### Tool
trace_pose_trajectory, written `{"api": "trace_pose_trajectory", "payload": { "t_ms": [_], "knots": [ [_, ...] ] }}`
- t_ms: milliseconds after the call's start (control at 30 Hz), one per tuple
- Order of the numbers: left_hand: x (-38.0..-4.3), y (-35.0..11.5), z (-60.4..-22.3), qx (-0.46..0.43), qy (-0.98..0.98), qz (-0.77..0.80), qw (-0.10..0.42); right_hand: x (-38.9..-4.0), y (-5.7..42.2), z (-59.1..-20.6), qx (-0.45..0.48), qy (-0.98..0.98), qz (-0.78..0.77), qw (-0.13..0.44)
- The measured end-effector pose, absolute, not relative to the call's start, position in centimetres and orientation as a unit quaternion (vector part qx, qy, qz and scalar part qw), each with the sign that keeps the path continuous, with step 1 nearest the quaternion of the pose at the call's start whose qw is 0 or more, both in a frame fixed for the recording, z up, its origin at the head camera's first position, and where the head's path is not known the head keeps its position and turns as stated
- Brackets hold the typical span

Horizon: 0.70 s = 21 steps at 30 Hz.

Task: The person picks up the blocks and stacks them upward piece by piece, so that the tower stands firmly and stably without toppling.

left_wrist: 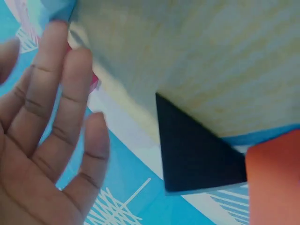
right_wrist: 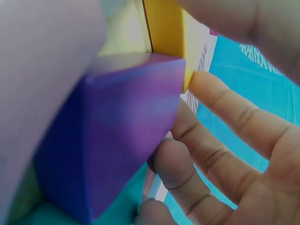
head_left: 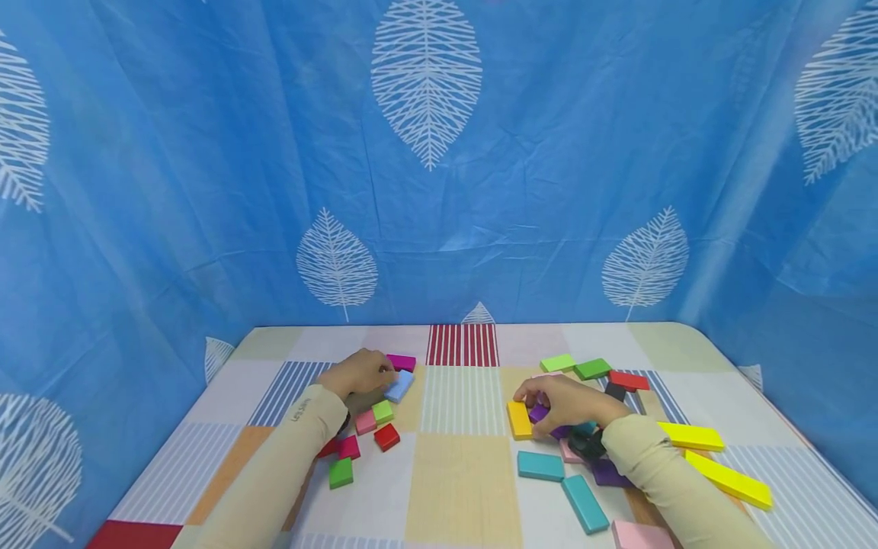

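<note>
On the left, my left hand (head_left: 363, 372) reaches over the table with its fingertips at a light blue block (head_left: 399, 386). In the left wrist view its fingers (left_wrist: 77, 75) are mostly straight, one tip touching the light blue block (left_wrist: 49, 10); the thumb lies apart. A magenta block (head_left: 402, 362) is just beyond. My right hand (head_left: 565, 400) holds an orange-yellow block (head_left: 519, 421) between thumb and fingers. Under that palm sits a purple block (head_left: 538, 412), large in the right wrist view, beside the orange-yellow block (right_wrist: 168, 33).
Near the left forearm lie light green (head_left: 382, 412), pink (head_left: 366, 422), red (head_left: 387, 437) and green (head_left: 341, 473) blocks. Around the right arm are teal (head_left: 540, 466), yellow (head_left: 727, 480), red (head_left: 628, 380) and pink (head_left: 641, 535) blocks. A blue curtain (head_left: 549, 152) hangs behind the patterned tablecloth (head_left: 466, 488).
</note>
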<state>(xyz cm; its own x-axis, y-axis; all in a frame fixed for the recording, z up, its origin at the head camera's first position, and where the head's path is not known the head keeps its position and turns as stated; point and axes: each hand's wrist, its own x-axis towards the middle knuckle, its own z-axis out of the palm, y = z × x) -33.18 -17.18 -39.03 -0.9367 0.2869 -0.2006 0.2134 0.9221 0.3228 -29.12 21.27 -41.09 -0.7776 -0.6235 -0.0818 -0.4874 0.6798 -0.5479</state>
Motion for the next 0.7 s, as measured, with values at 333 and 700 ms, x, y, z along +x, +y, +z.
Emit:
{"api": "trace_pose_trajectory", "payload": {
  "t_ms": [333,700],
  "knots": [
    [-33.1,-16.5,-38.7,0.132,0.947,0.237,0.174,-29.0,20.5,-41.0,-0.293,0.919,-0.230,0.127],
    [-33.7,-14.4,-39.2,0.131,0.950,0.204,0.196,-28.9,20.2,-40.8,-0.318,0.915,-0.225,0.105]
  ]
}}
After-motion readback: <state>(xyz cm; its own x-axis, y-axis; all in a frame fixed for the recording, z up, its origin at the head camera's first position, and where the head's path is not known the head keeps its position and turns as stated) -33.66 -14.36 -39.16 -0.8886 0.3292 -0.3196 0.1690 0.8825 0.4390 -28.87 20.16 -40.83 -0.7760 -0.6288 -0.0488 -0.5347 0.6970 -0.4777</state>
